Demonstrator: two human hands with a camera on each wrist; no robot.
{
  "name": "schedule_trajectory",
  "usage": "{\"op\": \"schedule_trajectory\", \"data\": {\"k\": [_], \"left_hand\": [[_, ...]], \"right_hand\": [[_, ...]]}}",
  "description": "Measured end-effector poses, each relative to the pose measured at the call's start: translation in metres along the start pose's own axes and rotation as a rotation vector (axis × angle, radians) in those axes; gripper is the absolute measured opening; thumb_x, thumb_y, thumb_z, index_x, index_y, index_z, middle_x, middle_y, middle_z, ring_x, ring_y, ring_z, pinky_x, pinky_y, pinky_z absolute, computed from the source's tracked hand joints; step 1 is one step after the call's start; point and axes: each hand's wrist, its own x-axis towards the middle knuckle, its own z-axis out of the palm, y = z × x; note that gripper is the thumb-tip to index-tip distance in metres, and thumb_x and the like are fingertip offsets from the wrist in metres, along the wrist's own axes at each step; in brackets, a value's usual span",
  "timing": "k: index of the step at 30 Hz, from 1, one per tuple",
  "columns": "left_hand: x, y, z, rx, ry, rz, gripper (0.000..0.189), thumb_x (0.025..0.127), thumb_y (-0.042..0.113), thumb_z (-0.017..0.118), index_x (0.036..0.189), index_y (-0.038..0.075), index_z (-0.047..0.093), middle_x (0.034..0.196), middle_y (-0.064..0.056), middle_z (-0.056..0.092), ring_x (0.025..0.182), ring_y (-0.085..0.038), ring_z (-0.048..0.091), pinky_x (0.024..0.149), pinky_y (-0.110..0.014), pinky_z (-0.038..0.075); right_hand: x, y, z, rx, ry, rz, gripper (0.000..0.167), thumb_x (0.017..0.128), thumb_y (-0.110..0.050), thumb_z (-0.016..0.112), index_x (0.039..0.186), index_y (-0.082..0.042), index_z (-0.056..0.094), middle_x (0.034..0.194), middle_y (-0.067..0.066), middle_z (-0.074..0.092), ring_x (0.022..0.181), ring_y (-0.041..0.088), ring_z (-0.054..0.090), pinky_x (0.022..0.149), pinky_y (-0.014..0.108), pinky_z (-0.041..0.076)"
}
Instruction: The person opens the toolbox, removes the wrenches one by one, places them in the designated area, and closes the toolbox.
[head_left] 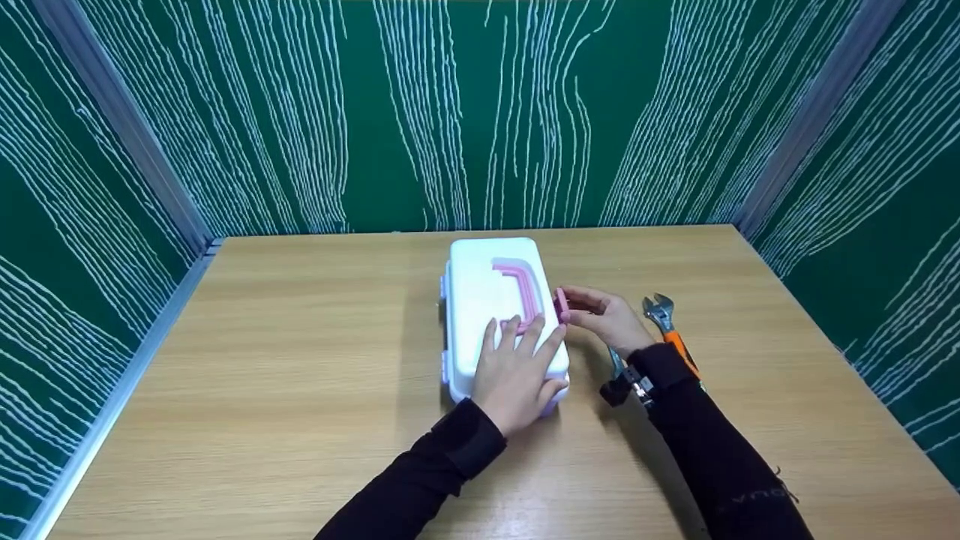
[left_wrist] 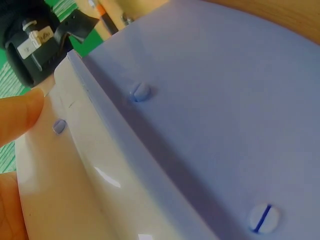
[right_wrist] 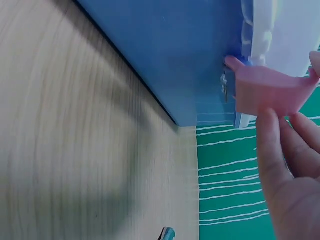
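A plastic storage box [head_left: 491,300] with a white lid and lavender-blue body stands lengthwise on the table. Its pink carrying handle [head_left: 528,292] lies folded in the lid's recess. My left hand [head_left: 516,379] rests on the near part of the lid, fingers spread and straight, thumb over the right edge. On the box's right side, my right hand [head_left: 604,319] pinches a pink latch [head_left: 561,305] between thumb and fingers. The right wrist view shows this latch [right_wrist: 270,90] swung outward from the blue wall [right_wrist: 165,50], still joined at its hinge end.
Right of the box lies an adjustable wrench [head_left: 667,319] with an orange handle. Another tool [head_left: 616,361] is partly hidden by the right wrist. The wooden table [head_left: 300,337] meets green walls with white streaks [head_left: 525,112] at the back and sides.
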Motion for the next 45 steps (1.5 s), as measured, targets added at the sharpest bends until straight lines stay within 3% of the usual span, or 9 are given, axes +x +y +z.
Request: {"op": "schedule_trajectory", "data": {"k": [5,9,15,19,28,45], "left_hand": [[0.001,0.001,0.000,-0.002,-0.011,-0.002,0.068,0.091,0.060,0.053,0.150,0.029,0.039,0.151,0.000,0.046,0.137,-0.029,0.044,0.115,-0.054,0.028],[0.001,0.001,-0.001,-0.010,-0.023,-0.004,0.068,0.091,0.060,0.053,0.150,0.029,0.039,0.151,-0.001,0.046,0.137,-0.028,0.043,0.116,-0.054,0.028],[0.001,0.001,-0.001,-0.001,-0.016,-0.003,0.068,0.091,0.061,0.053,0.150,0.029,0.039,0.151,0.000,0.046,0.137,-0.028,0.044,0.116,-0.054,0.028],[0.001,0.001,-0.001,0.005,-0.014,0.000,0.069,0.090,0.061,0.053,0.150,0.029,0.039,0.151,-0.001,0.046,0.137,-0.028,0.044,0.116,-0.054,0.028],[0.001,0.001,-0.001,0.021,0.000,0.003,0.068,0.090,0.061,0.053,0.150,0.030,0.040,0.150,0.000,0.047,0.136,-0.029,0.045,0.115,-0.054,0.030],[0.001,0.001,0.000,-0.005,-0.032,-0.008,0.069,0.091,0.060,0.052,0.151,0.030,0.037,0.152,-0.001,0.045,0.139,-0.029,0.043,0.117,-0.054,0.027]], "right_hand": [[0.002,-0.002,0.004,-0.075,-0.015,0.008,0.053,0.093,-0.021,0.067,0.141,-0.003,0.051,0.143,0.018,0.053,0.126,0.028,0.055,0.100,0.027,0.047],[0.002,-0.003,0.006,-0.087,-0.025,0.010,0.052,0.095,-0.021,0.064,0.142,-0.004,0.050,0.145,0.018,0.052,0.129,0.034,0.051,0.103,0.031,0.046],[0.004,-0.003,0.007,-0.101,-0.036,-0.013,0.049,0.096,-0.015,0.062,0.141,0.000,0.049,0.144,0.022,0.051,0.127,0.035,0.052,0.094,0.016,0.048],[0.005,-0.001,0.009,-0.134,-0.037,-0.001,0.047,0.096,-0.010,0.059,0.141,0.002,0.049,0.144,0.024,0.050,0.125,0.035,0.054,0.091,0.014,0.048],[0.005,0.006,0.012,-0.124,-0.020,-0.001,0.046,0.094,-0.007,0.061,0.137,0.006,0.052,0.138,0.028,0.053,0.123,0.038,0.056,0.086,0.015,0.050],[0.003,0.008,0.022,-0.029,-0.019,0.052,0.048,0.096,-0.007,0.055,0.140,0.008,0.044,0.142,0.029,0.047,0.128,0.038,0.051,0.094,0.021,0.049]]}}
